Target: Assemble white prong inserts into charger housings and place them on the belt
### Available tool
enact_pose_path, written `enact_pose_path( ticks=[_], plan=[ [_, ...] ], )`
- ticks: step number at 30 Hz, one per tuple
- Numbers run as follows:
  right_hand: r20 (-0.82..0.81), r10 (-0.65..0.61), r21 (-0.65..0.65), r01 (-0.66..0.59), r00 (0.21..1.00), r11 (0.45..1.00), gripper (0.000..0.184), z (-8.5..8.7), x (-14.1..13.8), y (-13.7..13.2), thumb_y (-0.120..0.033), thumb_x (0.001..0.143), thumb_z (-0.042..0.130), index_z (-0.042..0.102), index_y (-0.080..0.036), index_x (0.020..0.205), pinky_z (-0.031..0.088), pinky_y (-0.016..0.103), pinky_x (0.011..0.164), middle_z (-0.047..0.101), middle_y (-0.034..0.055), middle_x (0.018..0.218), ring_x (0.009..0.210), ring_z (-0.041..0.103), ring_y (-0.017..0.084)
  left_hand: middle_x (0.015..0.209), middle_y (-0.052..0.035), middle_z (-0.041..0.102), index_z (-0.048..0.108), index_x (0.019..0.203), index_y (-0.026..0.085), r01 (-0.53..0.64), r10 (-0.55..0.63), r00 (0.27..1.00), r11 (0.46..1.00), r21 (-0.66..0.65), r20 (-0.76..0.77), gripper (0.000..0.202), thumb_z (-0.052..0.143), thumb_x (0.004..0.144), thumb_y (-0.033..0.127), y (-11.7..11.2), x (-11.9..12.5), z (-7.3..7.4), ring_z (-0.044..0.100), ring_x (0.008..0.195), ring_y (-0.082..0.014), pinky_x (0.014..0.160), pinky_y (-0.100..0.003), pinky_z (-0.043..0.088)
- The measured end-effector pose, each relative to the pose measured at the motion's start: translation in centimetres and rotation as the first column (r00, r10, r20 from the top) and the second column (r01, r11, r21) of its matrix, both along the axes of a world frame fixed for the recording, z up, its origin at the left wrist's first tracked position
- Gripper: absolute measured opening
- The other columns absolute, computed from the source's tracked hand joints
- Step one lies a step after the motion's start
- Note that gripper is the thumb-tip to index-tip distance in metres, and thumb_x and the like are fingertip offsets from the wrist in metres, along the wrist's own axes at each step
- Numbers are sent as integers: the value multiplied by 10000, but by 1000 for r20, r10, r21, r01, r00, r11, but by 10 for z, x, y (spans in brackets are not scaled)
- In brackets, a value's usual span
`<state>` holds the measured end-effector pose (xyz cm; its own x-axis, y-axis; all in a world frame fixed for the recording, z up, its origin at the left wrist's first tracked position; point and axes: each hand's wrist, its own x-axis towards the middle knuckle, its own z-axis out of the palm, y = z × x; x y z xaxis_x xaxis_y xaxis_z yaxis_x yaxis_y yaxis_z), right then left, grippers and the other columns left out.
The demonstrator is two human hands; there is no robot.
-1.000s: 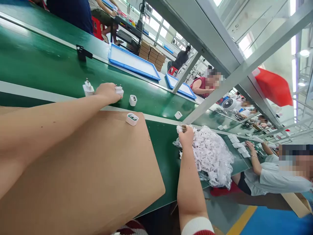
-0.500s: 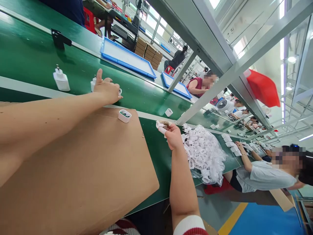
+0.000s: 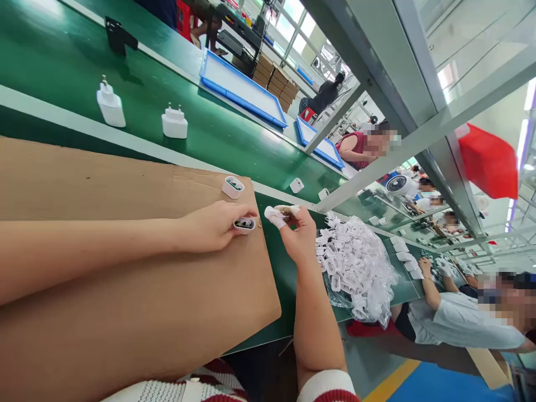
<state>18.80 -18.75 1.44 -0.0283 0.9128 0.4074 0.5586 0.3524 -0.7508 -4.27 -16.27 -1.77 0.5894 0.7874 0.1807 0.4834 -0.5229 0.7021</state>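
My left hand (image 3: pixel 211 224) is closed around an open white charger housing (image 3: pixel 245 224) near the cardboard's right edge; circuit parts show inside its open end. Just behind it stands a similar open charger housing (image 3: pixel 233 187) on the cardboard sheet (image 3: pixel 138 301). White coverings wrap the thumb and fingertips of my right hand (image 3: pixel 295 229), which is raised over the green bench. Its fingers are curled in a pinch, and whatever they hold cannot be made out. Right of that hand lies a heap of white plug parts (image 3: pixel 352 257) in a clear plastic bag.
On the green belt stand two white plug chargers (image 3: pixel 175 121) at the left, with more white housings (image 3: pixel 297 185) further right. Blue-rimmed trays (image 3: pixel 243 89) line the far side. A metal post (image 3: pixel 339 192) rises beyond the bag. A co-worker (image 3: pixel 460 321) sits at the right.
My left hand has come back from the belt to the cardboard, holding a charger housing. The charger it partly covered on the belt is now in full view. My right hand stays near the bag.
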Motion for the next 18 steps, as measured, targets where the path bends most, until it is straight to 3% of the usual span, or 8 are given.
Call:
enact_pose_path(
  ticks=[3,5,10,18],
  plan=[
    [168,97,23,-102,981,994,191,-5,-11,-5,-264,935,696,803,-242,1092,575,315,792,688,39,965,891,670,193,1266,-113,735,639,1342,223,1,13,989,995,-99,145,603,632,849,571,3,1,-20,699,1106,-325,951,-396,580],
    [297,128,44,-148,946,988,273,-9,-18,-7,-170,932,628,781,-229,1150,574,334,841,680,60,1004,960,658,215,1174,-108,728,674,1226,215,0,28,980,990,-139,197,591,663,815,639,8,0,-25,690,1022,-309,867,-383,582],
    [490,147,25,-182,859,983,392,-15,-28,-5,-66,884,559,736,-208,1203,563,369,898,656,96,1081,1052,616,251,908,-73,666,672,893,211,-10,39,972,992,-127,233,436,609,858,641,11,0,-25,638,842,-255,756,-361,519],
    [620,122,35,-183,775,983,328,-11,-36,0,-15,808,536,721,-199,1006,513,363,807,624,82,979,940,563,250,872,-66,629,637,798,209,4,26,963,994,-111,268,388,617,853,593,13,-1,-27,608,774,-234,705,-358,484]
  ],
)
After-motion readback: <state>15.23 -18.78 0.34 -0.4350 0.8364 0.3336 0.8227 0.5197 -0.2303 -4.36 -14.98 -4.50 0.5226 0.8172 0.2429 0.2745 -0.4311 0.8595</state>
